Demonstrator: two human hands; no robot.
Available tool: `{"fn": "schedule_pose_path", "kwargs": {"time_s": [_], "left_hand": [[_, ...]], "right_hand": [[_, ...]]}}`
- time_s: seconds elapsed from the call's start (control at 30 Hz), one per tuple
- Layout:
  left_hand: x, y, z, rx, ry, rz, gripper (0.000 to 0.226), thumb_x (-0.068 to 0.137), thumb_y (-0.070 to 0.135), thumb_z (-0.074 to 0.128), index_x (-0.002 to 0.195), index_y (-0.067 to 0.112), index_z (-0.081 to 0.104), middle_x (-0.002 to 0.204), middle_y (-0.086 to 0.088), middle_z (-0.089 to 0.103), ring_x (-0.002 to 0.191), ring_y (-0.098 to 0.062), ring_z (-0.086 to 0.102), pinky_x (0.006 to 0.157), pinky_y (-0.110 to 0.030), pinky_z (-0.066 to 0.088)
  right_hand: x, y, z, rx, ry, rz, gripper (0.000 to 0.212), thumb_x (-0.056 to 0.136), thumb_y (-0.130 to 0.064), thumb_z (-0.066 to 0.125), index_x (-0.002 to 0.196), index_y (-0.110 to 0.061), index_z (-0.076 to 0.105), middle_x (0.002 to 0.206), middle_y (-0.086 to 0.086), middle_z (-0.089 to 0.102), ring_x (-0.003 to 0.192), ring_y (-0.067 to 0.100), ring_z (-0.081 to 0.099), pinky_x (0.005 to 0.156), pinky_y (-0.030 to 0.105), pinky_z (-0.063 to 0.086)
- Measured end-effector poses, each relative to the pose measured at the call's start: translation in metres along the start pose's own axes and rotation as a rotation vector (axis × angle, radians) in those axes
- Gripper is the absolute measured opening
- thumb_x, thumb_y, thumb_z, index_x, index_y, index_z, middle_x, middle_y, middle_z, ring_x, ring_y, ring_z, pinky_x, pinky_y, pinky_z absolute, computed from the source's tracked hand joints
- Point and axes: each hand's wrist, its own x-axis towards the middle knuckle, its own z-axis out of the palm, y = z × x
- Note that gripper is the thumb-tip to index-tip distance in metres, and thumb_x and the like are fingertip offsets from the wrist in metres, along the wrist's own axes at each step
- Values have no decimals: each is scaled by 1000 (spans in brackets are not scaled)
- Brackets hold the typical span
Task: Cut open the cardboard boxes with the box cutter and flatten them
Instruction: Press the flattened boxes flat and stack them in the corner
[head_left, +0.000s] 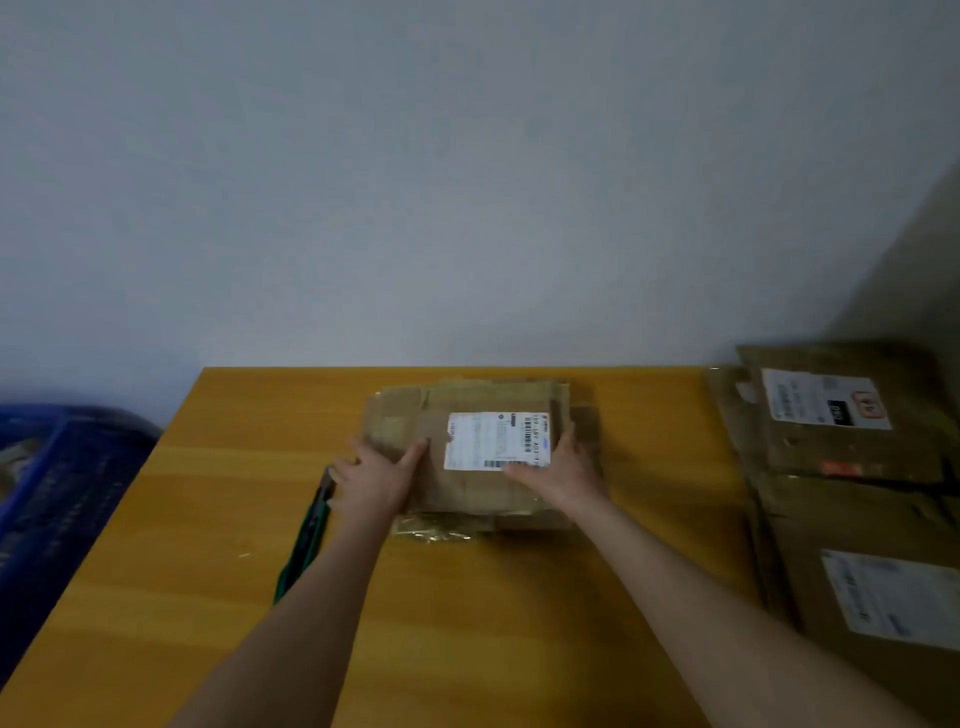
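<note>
On the desk (234, 467), a stack of cardboard boxes (852, 493) lay at your right. The flattened box (467, 493) lay centre-rear; your left hand (376, 475) and right hand (558, 470) pressed it, fingers spread flat. The box cutter (306, 540) lay just left of your left forearm.

Head-worn camera looks forward and down, near over the table (208, 519).

Both arms outstretched, left hand (376, 475) and right hand (558, 467) palms down, fingers (566, 441) straight.
</note>
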Motion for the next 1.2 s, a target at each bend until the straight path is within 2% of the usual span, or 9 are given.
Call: {"fn": "schedule_pose_path", "kwargs": {"time_s": [0.1, 0.17, 0.3, 0.43, 0.67, 0.83, 0.97, 1.07, 1.2], "left_hand": [[29, -24, -1, -207, -176, -37, 118, 60, 74, 73, 147, 9, 26, 145, -18, 40, 130, -38, 43, 104, -53, 42], [35, -27, -7, -200, -199, 12, 114, 57, 72, 76, 141, 7, 35, 138, -13, 50, 121, -35, 52, 98, -49, 49], [41, -21, -19, -141, -168, 83, 102, 59, 76, 71, 130, 8, 45, 123, -7, 59, 110, -33, 59, 88, -44, 53], [52, -12, -38, -152, -130, 135, 115, 33, 99, 52, 113, 16, 52, 99, -3, 66, 83, -28, 67, 70, -46, 59], [34, 43, -73, -276, -182, 207, 78, 62, 80, 66, 95, 9, 59, 94, -7, 67, 84, -27, 66, 75, -44, 58], [7, 69, -70, -494, -468, 139, 58, 78, 43, 76, 111, 1, 55, 99, -10, 64, 84, -23, 62, 64, -35, 52], [-17, 88, -66, -604, -450, 213, 52, 79, 36, 77, 116, 4, 60, 102, -10, 68, 89, -24, 66, 70, -34, 55], [-38, 105, -61, -618, -437, 228, 44, 81, 34, 75, 112, 8, 59, 96, -8, 67, 85, -23, 65, 67, -35, 54], [-69, 134, -24, -556, -599, 180, 56, 75, 36, 78, 120, 11, 56, 110, -12, 66, 98, -31, 64, 77, -47, 56]], "right_hand": [[8, -3, 13, 69, 76, 77, 113, 79, -45, 75, 153, -16, -5, 153, 9, 32, 135, 31, 39, 104, 44, 40], [14, -2, 20, 129, 139, 133, 101, 73, -38, 81, 148, -13, 18, 136, 7, 53, 117, 28, 56, 92, 40, 51], [18, -7, 22, 266, 190, 207, 71, 65, -31, 88, 120, -12, 46, 116, 5, 63, 102, 25, 63, 85, 41, 55], [16, -28, 6, 420, 238, 182, 84, 61, -29, 90, 129, -10, 45, 121, 5, 62, 107, 25, 61, 90, 41, 53], [-8, -50, -50, 567, 309, 73, 83, 71, -18, 84, 139, -9, 36, 129, 6, 56, 119, 25, 54, 93, 36, 45], [-25, -23, -87, 582, 271, 56, 86, 72, -22, 83, 142, -13, 34, 136, 6, 52, 123, 25, 51, 96, 37, 43], [-35, -2, -107, 733, 211, 56, 90, 73, -34, 81, 145, -13, 31, 139, 6, 49, 125, 27, 49, 98, 39, 41], [-42, 11, -131, 816, 148, 74, 75, 71, -35, 82, 132, -15, 44, 120, 0, 59, 106, 21, 56, 87, 39, 49], [-48, 50, -180, 719, 264, 60, 68, 71, -29, 83, 130, -16, 50, 126, 1, 61, 116, 23, 57, 100, 46, 45]]}}
